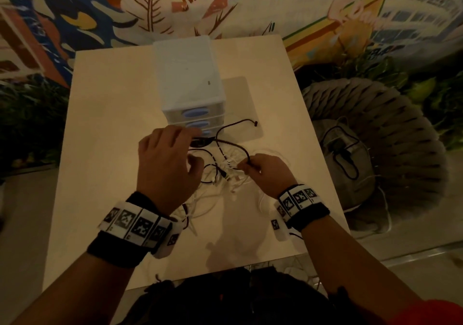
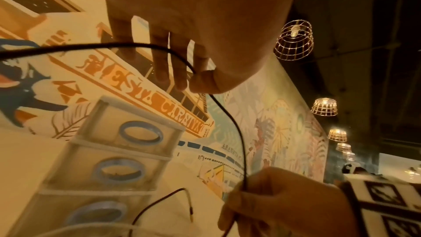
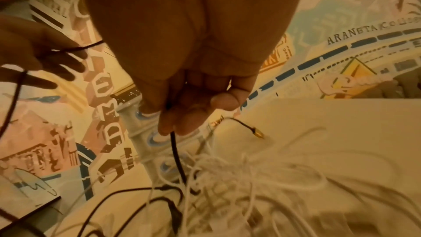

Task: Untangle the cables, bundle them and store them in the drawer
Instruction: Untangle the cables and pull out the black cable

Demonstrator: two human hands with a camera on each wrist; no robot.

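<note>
While the black cable [image 1: 226, 142] rises from the white tangle [image 1: 231, 174] on the worktop [image 1: 105, 114] before the drawer unit [image 1: 190, 84], both hands' fingers pinch it, left hand [image 1: 165, 164] and right hand [image 1: 268, 172], beneath mural lettering "ARANETA" [image 3: 352, 36].

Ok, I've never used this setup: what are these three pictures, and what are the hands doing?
There is no machine here, just a person with a camera on the head and one on each wrist. The big picture looks down from the head at a pale table. On it stands a small white drawer unit with three drawers, all shut, and in front of it a tangle of white cables mixed with dark ones. The other two pictures look along each hand from the wrist. The left hand pinches a black cable between thumb and fingers. The right hand grips the same black cable lower down, above the tangle. Nothing is bundled or stored yet.
</note>
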